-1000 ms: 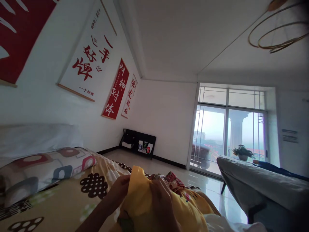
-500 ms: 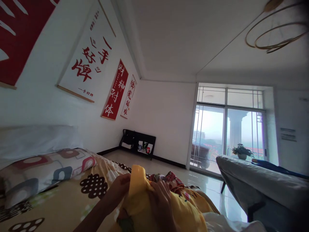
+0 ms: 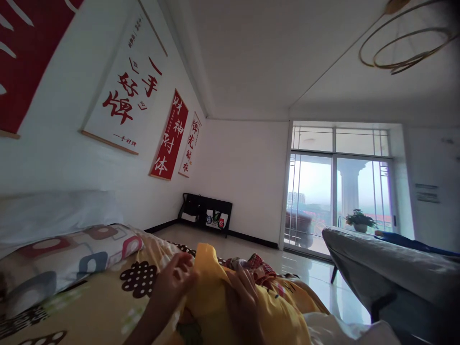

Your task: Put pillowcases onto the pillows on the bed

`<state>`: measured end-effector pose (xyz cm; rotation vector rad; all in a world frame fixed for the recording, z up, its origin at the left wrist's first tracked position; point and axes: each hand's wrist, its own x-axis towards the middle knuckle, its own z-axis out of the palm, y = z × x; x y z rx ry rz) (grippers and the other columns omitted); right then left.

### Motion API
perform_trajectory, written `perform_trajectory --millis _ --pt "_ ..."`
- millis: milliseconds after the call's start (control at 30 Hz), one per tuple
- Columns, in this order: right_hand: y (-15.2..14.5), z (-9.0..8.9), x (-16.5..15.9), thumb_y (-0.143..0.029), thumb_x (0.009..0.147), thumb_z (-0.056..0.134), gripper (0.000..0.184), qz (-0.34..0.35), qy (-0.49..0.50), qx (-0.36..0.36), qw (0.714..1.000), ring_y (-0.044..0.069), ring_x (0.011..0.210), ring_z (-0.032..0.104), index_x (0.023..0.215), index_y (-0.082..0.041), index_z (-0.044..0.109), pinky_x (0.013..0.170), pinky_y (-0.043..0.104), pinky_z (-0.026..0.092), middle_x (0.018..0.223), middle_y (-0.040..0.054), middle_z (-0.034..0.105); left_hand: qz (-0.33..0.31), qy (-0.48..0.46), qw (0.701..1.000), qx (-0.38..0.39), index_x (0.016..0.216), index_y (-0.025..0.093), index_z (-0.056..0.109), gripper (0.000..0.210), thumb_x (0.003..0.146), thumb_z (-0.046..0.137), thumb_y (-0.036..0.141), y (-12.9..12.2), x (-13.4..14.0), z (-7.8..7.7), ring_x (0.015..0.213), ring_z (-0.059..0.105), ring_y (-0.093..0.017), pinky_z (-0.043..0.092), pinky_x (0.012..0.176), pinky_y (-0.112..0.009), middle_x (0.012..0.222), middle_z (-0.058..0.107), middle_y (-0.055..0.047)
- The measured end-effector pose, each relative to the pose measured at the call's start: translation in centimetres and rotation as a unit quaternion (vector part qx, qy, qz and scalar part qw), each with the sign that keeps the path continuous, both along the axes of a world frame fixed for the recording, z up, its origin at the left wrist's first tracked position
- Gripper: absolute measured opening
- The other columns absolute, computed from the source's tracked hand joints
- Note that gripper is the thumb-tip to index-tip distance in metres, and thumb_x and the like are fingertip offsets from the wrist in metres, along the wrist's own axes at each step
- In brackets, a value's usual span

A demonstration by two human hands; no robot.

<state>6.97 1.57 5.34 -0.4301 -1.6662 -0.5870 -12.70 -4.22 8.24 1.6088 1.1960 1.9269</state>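
A yellow cloth (image 3: 206, 273), with a folded band standing up at its top, lies bunched in front of me; its kind is not clear. My right hand (image 3: 244, 292) has its fingers bent over the cloth's right side and grips it. My left hand (image 3: 176, 280) is at the cloth's left edge, fingers loosely curled and apart, slightly blurred. Its thumb side is close to the cloth; I cannot tell whether they touch. A dark green patch (image 3: 189, 330) shows low on the cloth. Behind my right hand lies red checked fabric (image 3: 260, 267).
Under the cloth spreads a patterned bedspread (image 3: 89, 306), with a pillow (image 3: 72, 258) at left. White fabric (image 3: 348, 330) lies at lower right. A grey padded piece of furniture (image 3: 388, 268) stands on the right. Farther back are a black rack (image 3: 204, 213) and a glass sliding door (image 3: 338, 201).
My left hand has turned and drawn back from the cloth's edge, its fingers lifting and loosening. My right hand stays on the cloth. The view has shifted slightly.
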Motion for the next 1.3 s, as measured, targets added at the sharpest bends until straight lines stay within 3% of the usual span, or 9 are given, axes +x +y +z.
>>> perform_trajectory --millis 100,200,300,400,500,600,867,1200,1300 --pt "-0.5 0.1 -0.4 -0.018 0.09 0.054 0.015 0.014 0.009 -0.003 1.0 0.015 0.069 0.054 0.095 -0.026 0.066 0.066 0.029 0.045 0.073 -0.0005 0.059 -0.05 0.095 0.993 -0.059 0.083 0.016 0.065 0.037 0.068 0.065 0.05 -0.8 2.4 0.5 0.074 0.059 -0.022 0.044 0.066 -0.03 0.079 0.068 -0.006" --pt "-0.7 1.7 0.7 -0.03 0.091 0.054 0.015 0.047 -0.011 -0.038 0.998 0.017 0.078 0.057 0.098 -0.027 0.067 0.071 0.03 0.046 0.085 0.0015 0.064 -0.086 0.058 0.993 -0.049 0.078 0.016 0.063 0.034 0.074 0.058 0.049 -0.3 3.6 0.8 0.077 0.059 -0.022 0.044 0.067 -0.028 0.08 0.067 -0.005" --pt "-0.2 3.7 2.9 -0.036 0.096 0.042 0.029 0.063 0.023 -0.123 0.99 0.019 0.097 0.06 0.112 -0.028 0.064 0.082 0.033 0.046 0.107 0.0039 0.065 -0.12 0.02 0.991 -0.049 0.078 0.016 0.062 0.034 0.069 0.061 0.049 0.2 3.4 1.0 0.076 0.058 -0.021 0.044 0.066 -0.027 0.078 0.066 -0.003" --pt "0.6 4.1 3.7 -0.038 0.09 0.052 0.032 0.027 0.02 -0.229 0.973 0.02 0.095 0.06 0.119 -0.026 0.06 0.085 0.034 0.044 0.106 0.0047 0.066 -0.101 0.005 0.994 -0.038 0.074 0.017 0.06 0.028 0.064 0.063 0.043 0.1 3.1 1.3 0.072 0.056 -0.02 0.043 0.063 -0.027 0.074 0.065 -0.002" --pt "1.2 2.8 2.8 -0.041 0.089 0.053 0.023 0.017 -0.025 -0.274 0.961 0.017 0.079 0.058 0.089 -0.021 0.065 0.074 0.029 0.044 0.087 0.0038 0.066 -0.079 0.0 0.997 -0.016 0.072 0.018 0.059 0.019 0.057 0.061 0.03 -0.2 3.2 1.7 0.07 0.055 -0.019 0.043 0.062 -0.026 0.072 0.064 -0.001" --pt "1.7 1.5 2.0 -0.041 0.095 0.044 0.041 0.028 -0.016 -0.265 0.964 0.013 0.063 0.05 0.061 -0.02 0.05 0.059 0.024 0.039 0.066 0.001 0.055 -0.088 0.007 0.996 -0.022 0.071 0.018 0.058 0.019 0.054 0.06 0.027 0.1 2.8 1.7 0.07 0.056 -0.019 0.044 0.063 -0.026 0.071 0.063 -0.001" --pt "2.3 1.6 3.1 -0.026 0.095 0.047 0.022 -0.003 0.043 -0.12 0.992 0.015 0.079 0.051 0.079 -0.02 0.06 0.074 0.026 0.038 0.082 0.0021 0.06 0.016 0.058 0.996 -0.065 0.072 0.017 0.061 0.035 0.067 0.052 0.051 1.2 1.2 2.1 0.074 0.056 -0.022 0.045 0.068 -0.03 0.072 0.063 -0.002" --pt "2.8 0.9 2.6 -0.029 0.096 0.046 0.025 0.024 0.09 -0.144 0.985 0.013 0.068 0.052 0.074 -0.02 0.057 0.066 0.024 0.039 0.071 -0.0002 0.059 -0.128 0.101 0.983 -0.089 0.08 0.013 0.061 0.04 0.055 0.062 0.045 1.3 1.6 4.0 0.072 0.054 -0.02 0.043 0.063 -0.028 0.075 0.063 -0.003" --pt "3.4 0.3 2.3 -0.028 0.096 0.046 0.023 0.022 0.105 -0.116 0.987 0.013 0.068 0.053 0.078 -0.021 0.058 0.065 0.024 0.039 0.073 0.0002 0.061 -0.105 0.125 0.981 -0.108 0.076 0.014 0.059 0.038 0.055 0.064 0.046 1.5 1.8 3.7 0.067 0.05 -0.017 0.038 0.058 -0.026 0.07 0.059 -0.001"
